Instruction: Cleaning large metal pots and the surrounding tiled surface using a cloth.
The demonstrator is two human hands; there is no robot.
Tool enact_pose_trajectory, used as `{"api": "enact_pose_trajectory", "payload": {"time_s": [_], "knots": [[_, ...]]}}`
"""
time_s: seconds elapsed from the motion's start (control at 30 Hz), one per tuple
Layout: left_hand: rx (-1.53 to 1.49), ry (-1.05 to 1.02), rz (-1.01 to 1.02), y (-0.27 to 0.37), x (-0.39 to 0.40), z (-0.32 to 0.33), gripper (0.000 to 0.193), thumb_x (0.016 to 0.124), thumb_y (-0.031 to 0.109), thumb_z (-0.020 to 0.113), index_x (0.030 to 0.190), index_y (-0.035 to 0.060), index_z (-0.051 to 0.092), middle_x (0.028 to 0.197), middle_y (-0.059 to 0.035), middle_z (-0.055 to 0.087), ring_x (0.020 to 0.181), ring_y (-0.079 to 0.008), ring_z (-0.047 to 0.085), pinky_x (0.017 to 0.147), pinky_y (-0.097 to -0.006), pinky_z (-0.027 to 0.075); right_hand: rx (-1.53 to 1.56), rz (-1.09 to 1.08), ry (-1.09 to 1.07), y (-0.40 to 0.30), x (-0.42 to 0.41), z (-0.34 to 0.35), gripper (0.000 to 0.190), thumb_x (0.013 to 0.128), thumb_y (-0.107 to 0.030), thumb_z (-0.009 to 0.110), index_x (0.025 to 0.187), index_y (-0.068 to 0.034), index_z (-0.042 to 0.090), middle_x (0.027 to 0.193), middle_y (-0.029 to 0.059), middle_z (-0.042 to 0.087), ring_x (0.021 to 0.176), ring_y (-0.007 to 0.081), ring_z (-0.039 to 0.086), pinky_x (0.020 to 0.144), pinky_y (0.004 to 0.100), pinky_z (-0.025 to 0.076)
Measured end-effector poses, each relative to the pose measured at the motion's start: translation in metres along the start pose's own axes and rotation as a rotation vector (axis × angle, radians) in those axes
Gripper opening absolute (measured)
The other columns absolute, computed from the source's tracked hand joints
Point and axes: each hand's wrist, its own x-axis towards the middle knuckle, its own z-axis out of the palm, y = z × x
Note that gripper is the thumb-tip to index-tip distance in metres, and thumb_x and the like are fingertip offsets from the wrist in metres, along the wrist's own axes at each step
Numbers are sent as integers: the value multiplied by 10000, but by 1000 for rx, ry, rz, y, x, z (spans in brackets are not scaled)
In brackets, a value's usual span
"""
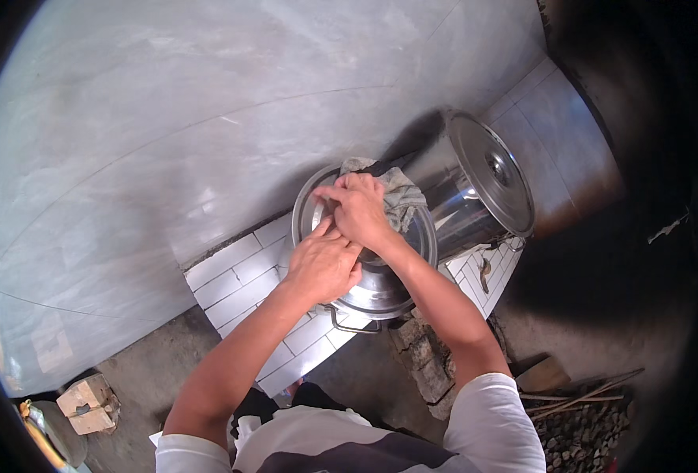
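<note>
In front of me a steel pot with a round metal lid point(378, 292) stands on a white tiled ledge. My left hand point(328, 260) lies over the lid's near left part, its fingers reaching toward the lid's middle. Just beyond it and partly over its fingertips is my right hand point(357, 210), fingers bent, above the lid's centre. A crumpled grey cloth point(402, 195) lies on the lid against the far side of my right hand; whether the fingers grip it is hidden. The lid's middle is covered by both hands. A wire handle point(352, 325) sticks out from the pot's near side.
A taller lidded steel pot point(461, 195) stands close by on the right. Behind runs a grey wall point(207, 148). The white tiled ledge point(230, 290) has a near edge above the floor. Bricks point(428, 366) lie below, with sticks point(585, 393) and dark lumps at lower right.
</note>
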Motion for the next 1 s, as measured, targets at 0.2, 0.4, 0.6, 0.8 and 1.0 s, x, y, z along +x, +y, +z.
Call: {"api": "enact_pose_trajectory", "payload": {"time_s": [0.2, 0.4, 0.6, 0.8, 1.0], "knots": [[-32, 61, 17, -1, 0, 3, 516, 852, 252, 694, 1302, 3, 660, 1337, -154, 670, 1341, -243, 564, 1247, -443, 294, -52, 99, 73, 2, 4, 6, 418, 822, -22, 598, 1147, -199, 792, 1137, 111, 627, 1122, 322, 520, 1046, 475, 335], [-14, 17, 11, -1, 0, 1, 527, 853, 252, 694, 1314, 1, 653, 1339, -162, 668, 1343, -243, 565, 1248, -446, 292, -64, 24, 72, 3, 7, 1, 438, 795, -15, 609, 1156, -183, 792, 1103, 96, 623, 1121, 313, 520, 1044, 463, 336], [-5, -5, 1, -2, 0, 2, 530, 855, 254, 690, 1320, 4, 648, 1331, -161, 670, 1343, -244, 564, 1254, -436, 288, 15, -29, -29, -5, 1, -7, 465, 777, 19, 597, 1150, -175, 795, 1084, 99, 617, 1110, 309, 516, 1051, 463, 329], [-24, 50, 15, -2, 0, 2, 525, 865, 263, 680, 1322, 7, 646, 1340, -164, 667, 1346, -245, 562, 1257, -442, 284, -17, -39, 39, -5, 3, -5, 467, 772, 30, 590, 1143, -165, 796, 1065, 98, 610, 1106, 313, 516, 1054, 463, 332], [-22, 67, 29, -2, 0, 4, 518, 867, 261, 676, 1322, 16, 647, 1331, -152, 674, 1341, -253, 563, 1245, -446, 301, -105, 39, 79, -1, 12, -6, 472, 750, 48, 590, 1116, -159, 804, 1098, 102, 618, 1105, 318, 519, 1050, 466, 340]]}}
